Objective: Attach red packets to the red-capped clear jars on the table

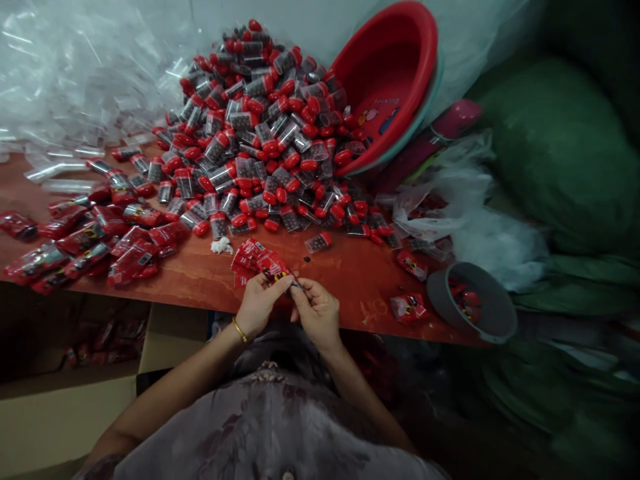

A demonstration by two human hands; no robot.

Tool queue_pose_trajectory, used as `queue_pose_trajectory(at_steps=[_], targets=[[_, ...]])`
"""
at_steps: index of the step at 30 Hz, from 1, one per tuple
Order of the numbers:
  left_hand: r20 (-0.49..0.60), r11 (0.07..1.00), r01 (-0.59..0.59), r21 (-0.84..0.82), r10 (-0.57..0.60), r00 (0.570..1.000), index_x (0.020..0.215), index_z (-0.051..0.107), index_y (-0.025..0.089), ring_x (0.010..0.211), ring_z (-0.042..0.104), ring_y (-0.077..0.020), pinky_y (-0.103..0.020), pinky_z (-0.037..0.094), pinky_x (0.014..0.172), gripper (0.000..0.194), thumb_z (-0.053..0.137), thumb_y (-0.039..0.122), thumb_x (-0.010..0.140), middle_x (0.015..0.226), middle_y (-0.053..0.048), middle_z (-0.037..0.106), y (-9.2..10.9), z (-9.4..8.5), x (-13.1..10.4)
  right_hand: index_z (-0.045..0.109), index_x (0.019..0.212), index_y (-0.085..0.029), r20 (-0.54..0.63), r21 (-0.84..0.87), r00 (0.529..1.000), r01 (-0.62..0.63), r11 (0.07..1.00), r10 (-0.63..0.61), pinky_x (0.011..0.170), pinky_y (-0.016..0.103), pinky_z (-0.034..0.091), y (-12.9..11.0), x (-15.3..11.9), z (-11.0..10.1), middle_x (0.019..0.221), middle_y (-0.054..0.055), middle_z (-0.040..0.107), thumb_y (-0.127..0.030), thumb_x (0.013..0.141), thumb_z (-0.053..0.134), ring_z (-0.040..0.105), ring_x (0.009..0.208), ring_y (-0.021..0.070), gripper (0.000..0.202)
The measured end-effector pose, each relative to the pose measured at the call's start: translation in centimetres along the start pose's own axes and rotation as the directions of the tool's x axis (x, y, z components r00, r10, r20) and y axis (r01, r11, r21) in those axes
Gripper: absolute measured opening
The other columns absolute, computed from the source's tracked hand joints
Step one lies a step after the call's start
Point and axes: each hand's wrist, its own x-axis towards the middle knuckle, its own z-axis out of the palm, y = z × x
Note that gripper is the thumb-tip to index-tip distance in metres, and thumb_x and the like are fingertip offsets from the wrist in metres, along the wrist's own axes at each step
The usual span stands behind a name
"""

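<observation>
At the front edge of the red-brown table (350, 280), my left hand (260, 303) and my right hand (317, 310) meet around a red printed packet (273, 265). My left thumb and fingers pinch its near end, and the fingertips of my right hand close on the same end. Several flat red packets (245, 257) lie fanned out just beyond my left hand. Behind them rises a big pile of clear tubes with red caps (250, 133), filled with dark balls. One capped tube (319, 242) lies apart from the pile. A crumpled white scrap (221, 245) is near the flat packets.
Filled red packets (135, 257) are heaped at the left. Clear empty tubes (75, 170) lie behind them. A red basin (387, 73) leans at the back right. A grey bowl (470, 300) stands at the right edge. An open cardboard box (173, 337) is below left.
</observation>
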Motion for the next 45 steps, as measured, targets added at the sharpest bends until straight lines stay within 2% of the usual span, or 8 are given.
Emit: queue_pose_trajectory(at_steps=[7, 13, 22, 27, 30, 35, 40, 45], targets=[[-0.011, 0.996, 0.005, -0.085, -0.006, 1.0, 0.075, 0.069, 0.013, 0.067, 0.062, -0.0127, -0.025, 0.048, 0.07, 0.035, 0.082, 0.038, 0.056, 0.074, -0.004, 0.071, 0.6, -1.2, -0.5, 0.061, 0.089, -0.021, 0.18, 0.161, 0.983, -0.068, 0.985, 0.039, 0.048, 0.023, 0.051, 0.6, 1.1, 0.6, 0.07, -0.003, 0.067, -0.037, 0.07, 0.07, 0.061, 0.049, 0.0106, 0.026], [-0.006, 0.996, 0.038, -0.081, -0.038, 0.999, 0.08, 0.069, 0.011, 0.064, 0.062, -0.0124, -0.023, 0.048, 0.065, 0.033, 0.08, 0.035, 0.061, 0.07, -0.003, 0.069, 0.7, -3.5, -1.4, 0.057, 0.069, -0.021, 0.141, -0.136, 0.973, 0.203, 0.97, -0.184, 0.056, 0.023, 0.048, 0.9, 1.8, 2.6, 0.061, -0.005, 0.059, -0.04, 0.072, 0.069, 0.056, 0.055, 0.0105, 0.023], [-0.523, 0.887, -0.424, -0.181, 0.278, 0.805, 0.087, 0.066, 0.02, 0.113, 0.059, -0.018, -0.028, 0.049, 0.091, 0.056, 0.042, 0.07, 0.078, 0.111, -0.008, 0.069, 8.1, -13.2, -0.2, 0.052, 0.125, -0.012, 0.137, -0.864, 0.945, 0.261, 0.43, -0.297, 0.102, 0.054, 0.032, 3.4, 8.6, -2.4, 0.138, 0.018, 0.048, -0.038, 0.088, 0.046, 0.035, 0.132, 0.0331, 0.046], [-0.332, 0.872, -0.307, 0.381, 0.439, 0.835, 0.099, 0.068, 0.019, 0.103, 0.064, -0.0236, -0.04, 0.047, 0.094, 0.042, 0.066, 0.051, 0.071, 0.111, -0.01, 0.069, 5.3, -9.0, 1.3, 0.064, 0.107, -0.017, 0.129, -0.887, 0.926, 0.268, 0.377, -0.354, 0.104, 0.053, 0.028, 5.2, 6.1, -3.5, 0.123, 0.012, 0.062, -0.035, 0.091, 0.044, 0.041, 0.127, 0.0288, 0.031], [0.009, 0.455, -0.336, 0.824, 0.584, 0.812, 0.096, 0.072, 0.019, 0.116, 0.055, -0.0295, -0.047, 0.036, 0.105, 0.033, 0.069, 0.04, 0.071, 0.118, -0.012, 0.066, 3.3, -6.4, 3.6, 0.067, 0.095, -0.019, 0.115, -0.864, 0.895, 0.304, 0.401, -0.431, 0.1, 0.047, 0.034, 5.7, 4.1, -4.1, 0.111, 0.009, 0.068, -0.032, 0.09, 0.047, 0.045, 0.122, 0.0274, 0.025], [0.232, -0.051, -0.239, 0.97, 0.51, 0.828, 0.092, 0.074, 0.023, 0.13, 0.04, -0.0362, -0.056, 0.025, 0.107, 0.021, 0.065, 0.034, 0.077, 0.122, -0.011, 0.063, 2.2, -6.1, 6.3, 0.067, 0.092, -0.016, 0.119, -0.849, 0.837, 0.365, 0.382, -0.534, 0.097, 0.041, 0.039, 6.3, 3.6, -4.8, 0.107, 0.01, 0.07, -0.03, 0.089, 0.05, 0.05, 0.118, 0.0262, 0.022], [0.287, -0.121, -0.265, 0.957, 0.543, 0.789, 0.094, 0.074, 0.024, 0.128, 0.044, -0.0331, -0.054, 0.026, 0.106, 0.026, 0.052, 0.035, 0.086, 0.118, -0.009, 0.066, 1.9, -7.0, 5.8, 0.067, 0.091, -0.019, 0.021, -0.842, 0.816, 0.327, 0.43, -0.578, 0.098, 0.043, 0.036, 5.5, 3.4, -4.1, 0.107, 0.009, 0.07, -0.03, 0.088, 0.051, 0.056, 0.111, 0.0254, 0.02], [0.291, -0.096, -0.295, 0.951, 0.606, 0.741, 0.102, 0.071, 0.025, 0.128, 0.045, -0.0305, -0.054, 0.026, 0.106, 0.03, 0.048, 0.038, 0.088, 0.125, -0.009, 0.062, 1.9, -6.4, 4.4, 0.063, 0.102, -0.019, -0.008, -0.523, 0.909, 0.351, 0.776, -0.416, 0.091, 0.038, 0.044, 2.8, 3.6, 0.0, 0.101, 0.011, 0.069, -0.035, 0.086, 0.052, 0.061, 0.097, 0.0226, 0.025]])
